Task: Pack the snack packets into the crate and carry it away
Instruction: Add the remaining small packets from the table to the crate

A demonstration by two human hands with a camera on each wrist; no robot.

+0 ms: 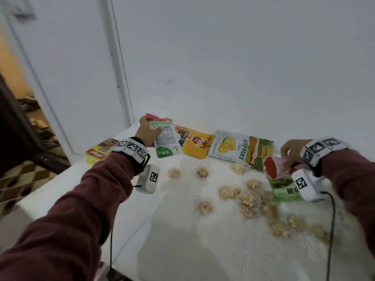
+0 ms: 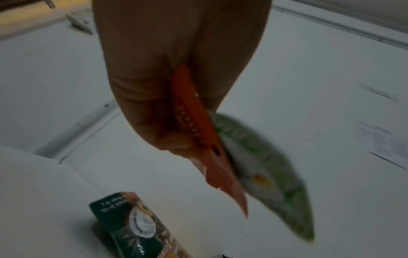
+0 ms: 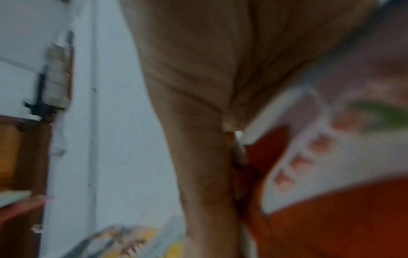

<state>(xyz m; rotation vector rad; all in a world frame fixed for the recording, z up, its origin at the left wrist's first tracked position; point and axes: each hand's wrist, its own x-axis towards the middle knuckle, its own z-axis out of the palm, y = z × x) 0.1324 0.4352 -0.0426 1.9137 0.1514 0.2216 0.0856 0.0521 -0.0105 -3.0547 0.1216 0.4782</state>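
Note:
My left hand (image 1: 147,132) pinches the red top edge of a white and green snack pouch (image 1: 166,142), lifted at the table's far left; in the left wrist view the thumb and fingers clamp the pouch (image 2: 260,167) by its red seal. My right hand (image 1: 290,154) grips a red, pink and green packet (image 1: 278,175) at the right; the right wrist view shows this packet (image 3: 331,174) blurred against my palm. On the table lie a yellow packet (image 1: 195,144) and a jackfruit chips packet (image 1: 236,148). No crate is in view.
Several small clear-wrapped biscuits (image 1: 248,200) are scattered over the white table (image 1: 182,230). A red and yellow packet (image 1: 100,151) lies at the left edge. A white wall stands right behind the table, and a doorway opens on the left.

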